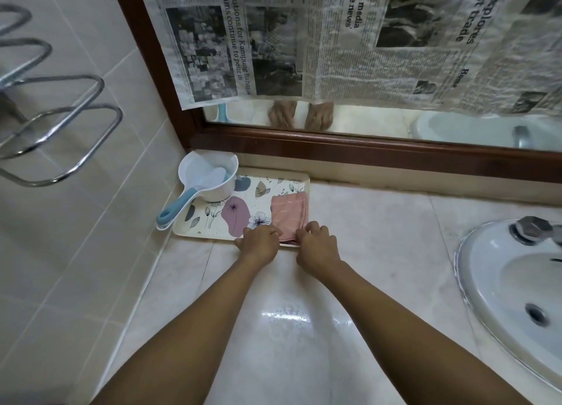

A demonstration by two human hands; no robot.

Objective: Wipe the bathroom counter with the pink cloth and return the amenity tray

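A cream amenity tray (213, 222) with a flower print lies in the back left corner of the marble counter (380, 237), against the mirror frame. A folded pink cloth (289, 214) rests on the tray's right end. My left hand (258, 242) and my right hand (317, 243) sit side by side at the tray's near edge, fingers curled on the cloth's near corners. Whether the fingers pinch the cloth or only touch it is unclear. A white dipper with a blue handle (209, 179) stands on the tray's far left.
A white sink (511, 286) with a chrome tap (532, 229) is set in the counter at right. A brown-framed mirror (365, 149) covered with newspaper backs the counter. Chrome towel rails (60, 137) jut from the tiled left wall.
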